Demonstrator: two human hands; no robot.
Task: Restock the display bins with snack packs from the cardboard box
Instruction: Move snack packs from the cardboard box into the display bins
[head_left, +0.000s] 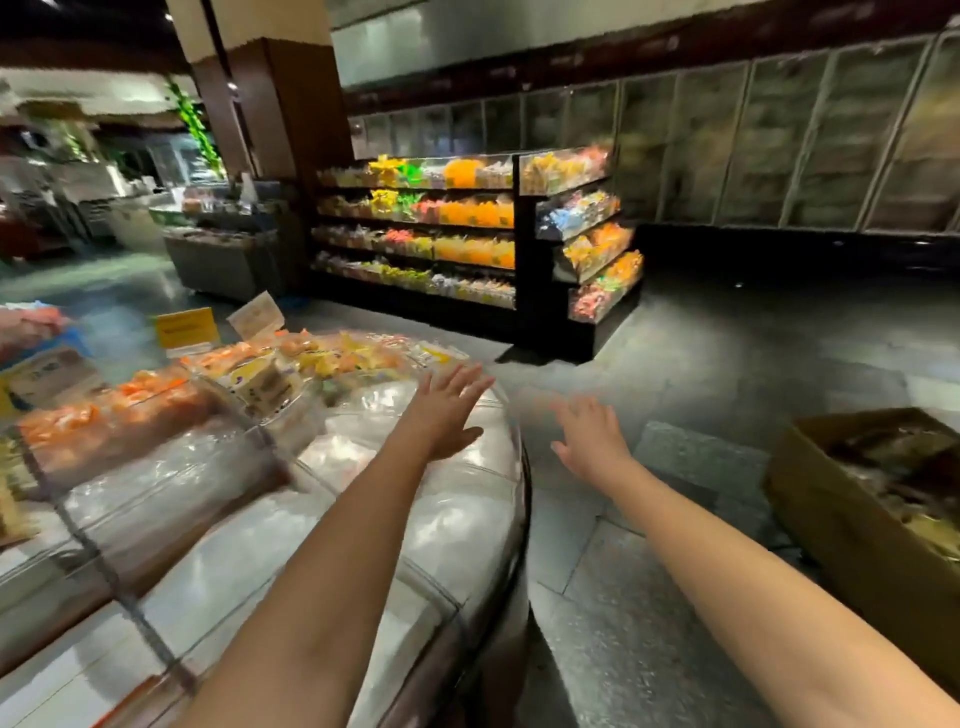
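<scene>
Two hands are stretched forward, and nothing is held in either. The left hand (447, 410) is held palm down over the rounded far end of the counter (521, 519), its fingers (467, 382) straight, spread and pointed away toward the far right. Whether the clear cover below is touched cannot be told.

The right hand (589, 439) is held over the floor (675, 649), between the counter's right edge and one cardboard box (841, 530), with its fingers spread and blurred. The box is set on the floor at the right, open side up. Its visible long side runs from near right to far left, and the rest is cut off by the frame. Dark snack packs (904, 467) are seen inside, too blurred to be counted.

Display bins (156, 467) are ranged along the counter's left side. Orange packs (130, 400) are heaped in them, with two price cards (187, 327) stood just behind.
</scene>
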